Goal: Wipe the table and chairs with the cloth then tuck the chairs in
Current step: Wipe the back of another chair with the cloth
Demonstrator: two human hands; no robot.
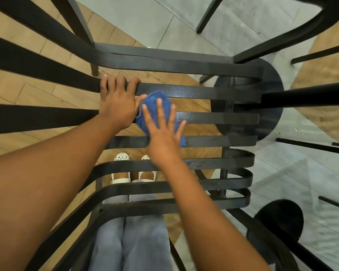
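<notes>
A black slatted metal chair (213, 118) fills the view from above, its flat bars running left to right. A blue cloth (155, 98) lies bunched on the middle slats. My right hand (162, 132) presses flat on the cloth with fingers straight and spread. My left hand (117, 102) rests on the slats just left of the cloth, its fingers curled over the far edge of one slat (194, 91). A glass table top with a round black base (270, 106) lies to the right.
Legs of other dark chairs (209, 14) stand at the top and right. A round black stool seat (280, 218) sits at lower right. Wood and grey tile floor (164, 26) shows through the slats, with my white shoes (121, 167) below.
</notes>
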